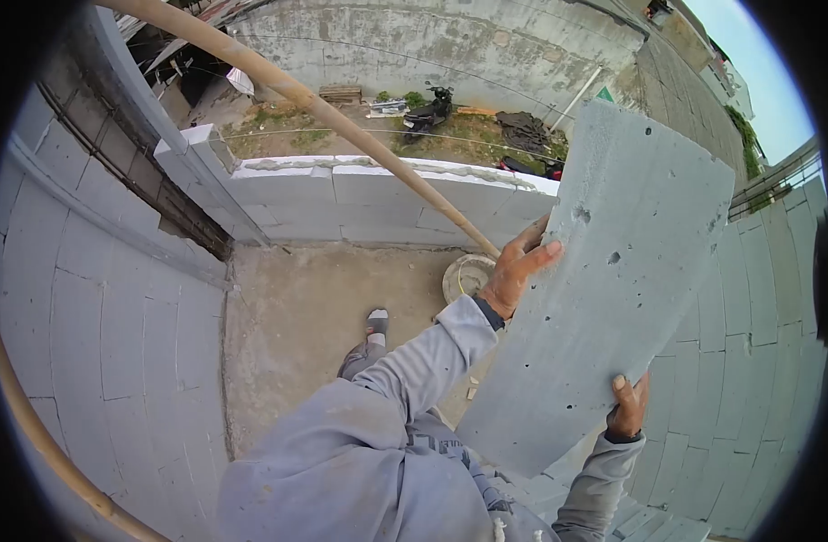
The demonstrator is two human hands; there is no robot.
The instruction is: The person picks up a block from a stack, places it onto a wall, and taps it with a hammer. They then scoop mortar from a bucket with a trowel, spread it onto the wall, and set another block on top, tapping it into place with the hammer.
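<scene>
A large pale grey block [604, 289] with small pits in its face is held up, tilted, on the right. My left hand [520, 269] grips its left edge, thumb on the face and the other fingers partly hidden. Lower down, my right hand [629, 406] holds the opposite edge, its thumb on the face and its fingers mostly behind the block. Near my left hand, a round bucket [469, 276] stands on the floor, partly covered by my forearm and a pole.
A long wooden pole [360, 135] slants across the view. Beyond the low block wall [369, 200] are a motorbike [428, 112] and a weathered wall [522, 54]. Block walls rise at left [116, 316] and right [748, 379]. My foot is on the concrete floor [288, 334].
</scene>
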